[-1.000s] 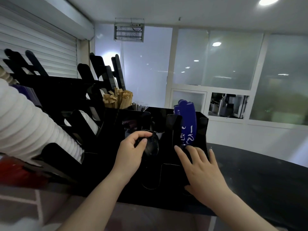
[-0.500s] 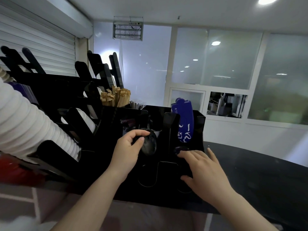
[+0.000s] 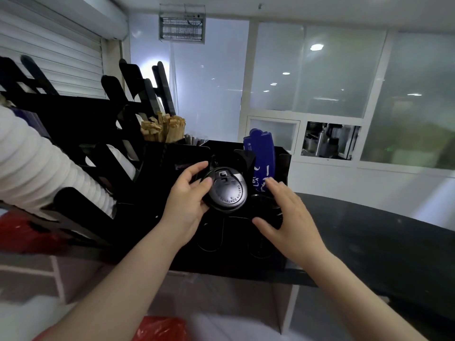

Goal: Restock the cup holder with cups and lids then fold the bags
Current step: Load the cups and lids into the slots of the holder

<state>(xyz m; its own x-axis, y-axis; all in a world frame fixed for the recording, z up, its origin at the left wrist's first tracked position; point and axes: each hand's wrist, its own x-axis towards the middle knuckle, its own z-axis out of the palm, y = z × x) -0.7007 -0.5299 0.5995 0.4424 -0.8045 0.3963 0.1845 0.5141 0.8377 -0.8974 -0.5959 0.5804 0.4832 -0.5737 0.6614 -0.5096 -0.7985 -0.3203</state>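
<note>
Gripping black lid | left hand curled round its rim | right hand fingers spread over lid stack

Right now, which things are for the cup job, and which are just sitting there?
For the job: black round plastic lid in the left hand; stack of white paper cups; black plastic cup holder; red plastic bag.
Just lying about: brown wooden stirrers; grey grilled wall box.

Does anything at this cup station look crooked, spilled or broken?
Only the black lid: the left hand holds it tilted up facing the camera, not flat in the holder. No spill or damage shows.
</note>
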